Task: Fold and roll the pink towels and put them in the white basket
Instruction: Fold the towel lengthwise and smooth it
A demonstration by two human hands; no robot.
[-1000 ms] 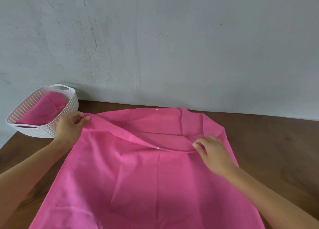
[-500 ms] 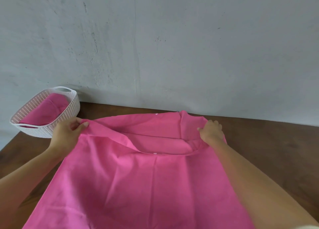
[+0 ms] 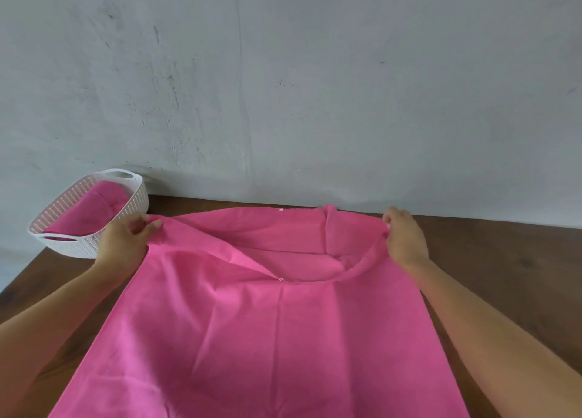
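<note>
A large pink towel (image 3: 267, 332) lies spread over the wooden table, doubled, with its upper layer sagging open in the middle near the far edge. My left hand (image 3: 126, 241) pinches the towel's far left corner. My right hand (image 3: 404, 236) grips the far right corner, fingers curled round the cloth. The white basket (image 3: 135, 198) stands at the table's far left, just beyond my left hand. Inside it lies another pink towel (image 3: 94, 206).
The brown wooden table (image 3: 504, 260) runs up to a grey wall (image 3: 283, 86) right behind the towel. The table's left edge passes close under the basket. Bare wood shows to the right of the towel.
My right hand moved from the sagging middle of the upper layer out to the far right corner and took hold of it. My left hand kept its corner.
</note>
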